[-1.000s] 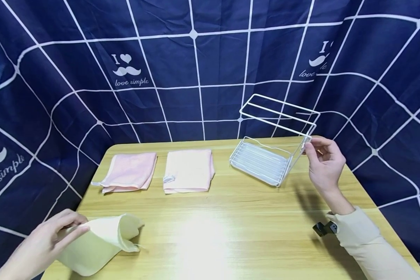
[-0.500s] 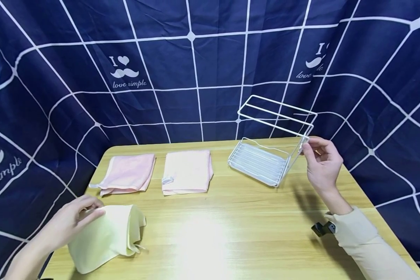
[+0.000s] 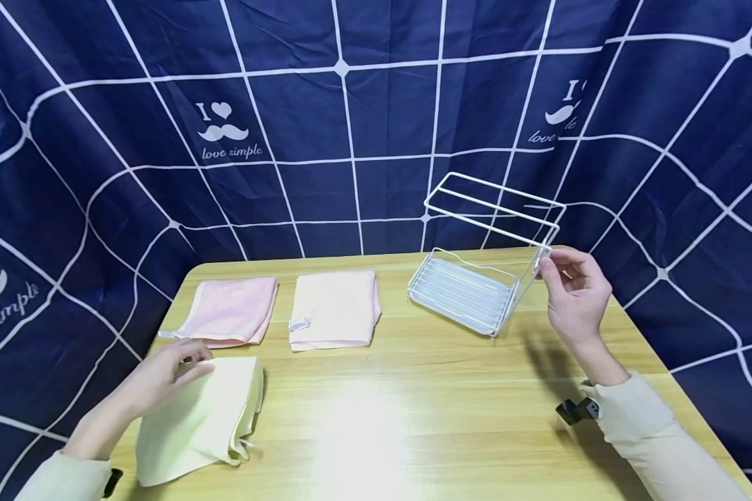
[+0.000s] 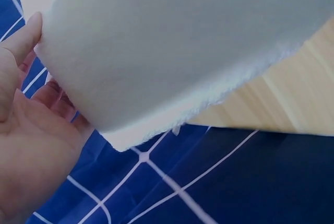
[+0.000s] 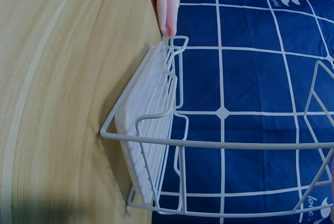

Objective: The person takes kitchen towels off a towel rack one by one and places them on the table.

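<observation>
My left hand [image 3: 172, 372] pinches the upper left edge of a pale yellow cloth [image 3: 200, 410], which drapes down at the front left of the table. In the left wrist view, the thumb and fingers grip the edge of that cloth [image 4: 172, 51]. My right hand [image 3: 579, 289] holds the upright side of a white wire rack [image 3: 501, 209] between thumb and fingers. The rack's lower shelf carries a whitish ribbed tray [image 3: 466, 289], seen side-on in the right wrist view as the tray [image 5: 143, 114] inside the wires. Only a sliver of the right hand shows there.
Two folded pink cloths lie at the back of the table: a left cloth [image 3: 235, 306] and a right cloth [image 3: 334, 306] with a small white tag. The wooden table [image 3: 413, 410] has a dark blue patterned curtain [image 3: 388, 118] behind and around it.
My left hand has moved forward and right, carrying the yellow cloth toward the left pink cloth; the yellow cloth now hangs flatter. The right hand and rack have stayed in place.
</observation>
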`<state>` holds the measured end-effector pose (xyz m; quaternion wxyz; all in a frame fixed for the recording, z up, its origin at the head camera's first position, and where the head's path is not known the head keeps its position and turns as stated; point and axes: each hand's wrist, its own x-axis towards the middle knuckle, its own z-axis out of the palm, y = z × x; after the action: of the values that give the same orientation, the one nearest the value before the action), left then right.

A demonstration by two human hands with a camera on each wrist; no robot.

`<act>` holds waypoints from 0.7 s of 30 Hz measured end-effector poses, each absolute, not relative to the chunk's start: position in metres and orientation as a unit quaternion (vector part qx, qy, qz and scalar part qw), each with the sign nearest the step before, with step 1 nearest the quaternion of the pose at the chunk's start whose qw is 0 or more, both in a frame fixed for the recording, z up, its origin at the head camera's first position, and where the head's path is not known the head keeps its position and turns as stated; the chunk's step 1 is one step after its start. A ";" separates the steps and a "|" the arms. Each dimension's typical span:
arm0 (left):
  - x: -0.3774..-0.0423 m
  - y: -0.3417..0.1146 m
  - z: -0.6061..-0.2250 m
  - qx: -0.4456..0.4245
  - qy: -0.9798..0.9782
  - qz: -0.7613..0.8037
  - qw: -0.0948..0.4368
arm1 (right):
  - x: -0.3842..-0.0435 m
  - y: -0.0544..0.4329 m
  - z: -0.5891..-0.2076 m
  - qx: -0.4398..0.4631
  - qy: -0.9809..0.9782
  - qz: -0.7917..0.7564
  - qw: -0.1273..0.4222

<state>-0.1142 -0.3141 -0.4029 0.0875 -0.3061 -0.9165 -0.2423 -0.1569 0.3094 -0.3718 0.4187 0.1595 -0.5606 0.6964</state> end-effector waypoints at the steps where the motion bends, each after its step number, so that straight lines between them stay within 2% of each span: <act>1: -0.116 -0.314 -0.404 -0.303 -0.919 -0.238 0.085 | -0.157 0.309 -0.372 0.161 -0.558 0.698 0.418; 9: -0.125 -0.314 -0.419 -0.305 -0.920 -0.240 0.056 | -0.158 0.310 -0.372 0.167 -0.555 0.699 0.419; 21: -0.129 -0.311 -0.433 -0.330 -0.918 -0.206 0.082 | -0.157 0.311 -0.373 0.167 -0.560 0.694 0.421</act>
<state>-0.1292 -0.3108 -0.4334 0.0819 -0.3299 -0.9176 -0.2060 -0.1570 0.3113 -0.3734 0.4212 0.1667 -0.5597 0.6939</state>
